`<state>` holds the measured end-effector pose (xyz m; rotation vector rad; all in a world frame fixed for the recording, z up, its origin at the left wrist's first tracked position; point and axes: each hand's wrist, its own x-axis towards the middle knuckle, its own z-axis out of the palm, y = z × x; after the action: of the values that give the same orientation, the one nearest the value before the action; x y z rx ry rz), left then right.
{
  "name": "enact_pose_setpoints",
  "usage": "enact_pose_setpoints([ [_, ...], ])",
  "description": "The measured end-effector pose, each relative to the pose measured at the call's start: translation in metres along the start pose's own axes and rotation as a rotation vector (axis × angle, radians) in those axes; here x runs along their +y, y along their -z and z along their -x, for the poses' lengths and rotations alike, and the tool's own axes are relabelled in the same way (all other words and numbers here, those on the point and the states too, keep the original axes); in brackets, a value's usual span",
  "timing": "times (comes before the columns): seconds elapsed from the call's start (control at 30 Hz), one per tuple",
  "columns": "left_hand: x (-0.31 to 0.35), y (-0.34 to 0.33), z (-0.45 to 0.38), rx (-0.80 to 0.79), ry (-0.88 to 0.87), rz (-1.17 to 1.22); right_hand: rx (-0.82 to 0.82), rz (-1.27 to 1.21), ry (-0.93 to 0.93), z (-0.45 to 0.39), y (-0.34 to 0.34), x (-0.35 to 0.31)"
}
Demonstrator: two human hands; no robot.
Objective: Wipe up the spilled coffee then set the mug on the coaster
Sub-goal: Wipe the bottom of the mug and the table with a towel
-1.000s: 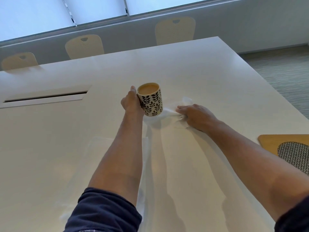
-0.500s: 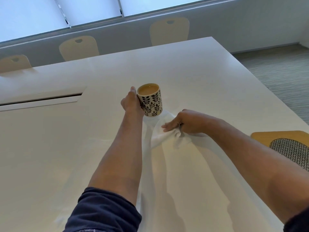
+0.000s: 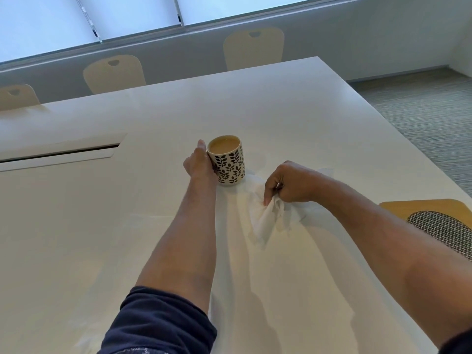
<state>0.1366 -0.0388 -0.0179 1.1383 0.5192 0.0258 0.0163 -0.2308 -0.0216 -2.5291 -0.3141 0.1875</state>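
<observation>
Mug (image 3: 226,160) is the thing to watch here, and there's only the head view to go on: it's upright near the middle of the white worktop (image 3: 76,238), long axis straight up, open mouth to the ceiling, pretty full of milky coffee. The left hand (image 3: 198,163) is wrapped around its left side, so the handle probably sits under that palm, but I can't actually see it. Can't tell if the base is just off the surface or resting on it. Right beside it, the right hand (image 3: 291,182) is pinching a crumpled white paper towel (image 3: 268,215), with the loose end trailing down onto the worktop toward the person. I honestly can't make out any brown puddle on the white top, so how much wiping is left is a guess. If I were doing it, I'd bunch the towel flatter under the palm and sweep around where the mug stood, keeping the mug dead level since it's that full. The coaster (image 3: 439,226), the woven round on a wooden board, is well off at the right edge, so it's a slow carry over there after.
</observation>
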Motion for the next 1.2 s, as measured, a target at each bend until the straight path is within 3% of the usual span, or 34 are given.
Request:
enact_pose_setpoints([
  [0.4,-0.005,0.0,-0.001,-0.029,0.006,0.015,0.009,0.056,0.063,-0.009,-0.006,0.002],
  [0.83,0.004,0.01,0.005,-0.035,-0.034,-0.148,-0.032,0.181,-0.106,-0.011,-0.014,-0.005],
  [1.03,0.011,0.01,0.018,0.14,-0.248,-0.245,0.045,0.251,-0.07,-0.01,-0.023,-0.01],
  [1.2,0.009,0.008,0.045,0.147,-0.631,-0.39,0.104,0.29,0.002,-0.006,-0.027,-0.01],
])
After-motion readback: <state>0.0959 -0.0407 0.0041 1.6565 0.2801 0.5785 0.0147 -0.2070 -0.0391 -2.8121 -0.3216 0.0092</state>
